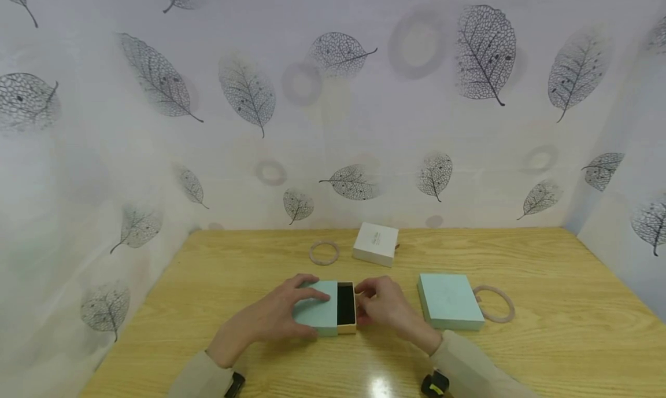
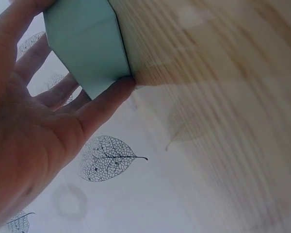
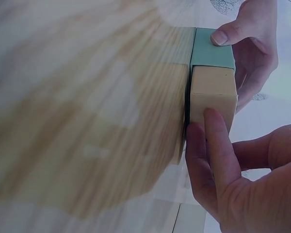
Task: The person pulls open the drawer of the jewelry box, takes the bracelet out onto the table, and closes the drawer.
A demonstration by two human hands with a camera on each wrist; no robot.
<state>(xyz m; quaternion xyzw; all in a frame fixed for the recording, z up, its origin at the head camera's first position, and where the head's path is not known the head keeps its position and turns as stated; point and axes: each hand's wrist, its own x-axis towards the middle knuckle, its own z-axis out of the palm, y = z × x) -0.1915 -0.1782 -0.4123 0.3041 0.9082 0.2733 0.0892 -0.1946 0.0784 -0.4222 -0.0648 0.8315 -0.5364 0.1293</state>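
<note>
L hand (image 1: 277, 312) grips the mint sleeve (image 1: 321, 315) on the table (image 1: 250, 259); R hand (image 1: 387, 306), fingers unwrapped, touches the end of the part-exposed tray (image 1: 347, 330) (black lining (image 1: 346, 305) showing, btw). Sliding step's part-way, I'd judge; next move prob. needs a straight push or pull, sleeve steady.

In my head view the light is soft and even, with one white glare on the near part of the table (image 1: 572, 305) and faint shadows under my left hand (image 1: 276, 311) and right hand (image 1: 387, 305). Both wrist views look hazier — the wood grain smears in the foreground, the glossy top mirrors the pale wall (image 1: 359, 114), and my left palm sits in shade
</note>
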